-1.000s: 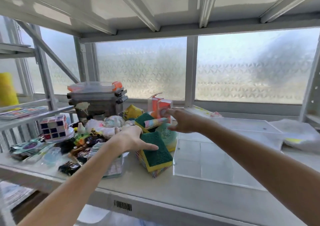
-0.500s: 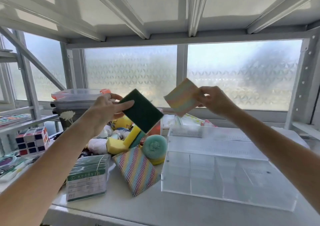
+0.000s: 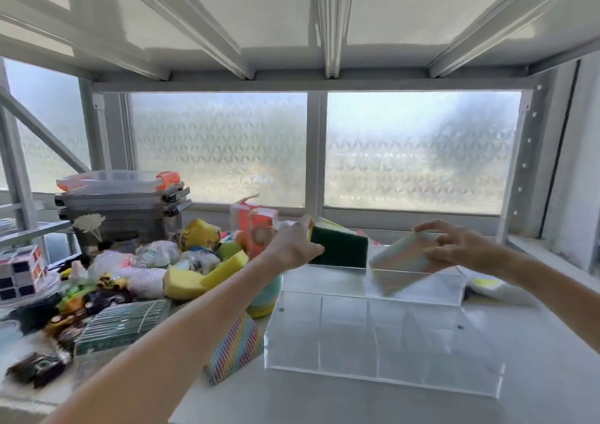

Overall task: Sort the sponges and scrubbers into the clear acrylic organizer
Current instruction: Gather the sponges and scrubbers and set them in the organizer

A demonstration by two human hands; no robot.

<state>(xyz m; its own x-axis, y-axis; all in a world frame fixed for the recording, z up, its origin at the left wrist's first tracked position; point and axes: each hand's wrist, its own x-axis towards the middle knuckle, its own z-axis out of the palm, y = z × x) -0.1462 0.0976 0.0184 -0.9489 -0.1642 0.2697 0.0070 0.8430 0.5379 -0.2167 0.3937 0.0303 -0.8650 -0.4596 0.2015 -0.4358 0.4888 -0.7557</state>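
My left hand (image 3: 293, 248) grips a dark green scouring sponge (image 3: 341, 250) with a yellow back, held upright over the back left part of the clear acrylic organizer (image 3: 383, 365). A pastel striped sponge (image 3: 402, 261) is gripped by my right hand (image 3: 451, 245); it is tilted, with its lower end inside the organizer's back right compartment. The organizer stands on the white shelf and has several divided compartments. Loose yellow sponges (image 3: 201, 277), a round teal scrubber (image 3: 264, 297) and a striped sponge (image 3: 235, 349) lie to its left.
A pile of mixed small items (image 3: 91, 303) covers the shelf's left side, with a packet of green pads (image 3: 123, 326), a puzzle cube (image 3: 19, 271) and stacked lidded containers (image 3: 123, 203) behind. Orange boxes (image 3: 256, 225) stand by the frosted window. A shelf deck hangs overhead.
Both hands came down from chest height toward the organizer. The green sponge now hangs over its back left, and the pastel sponge dips into the back right compartment.
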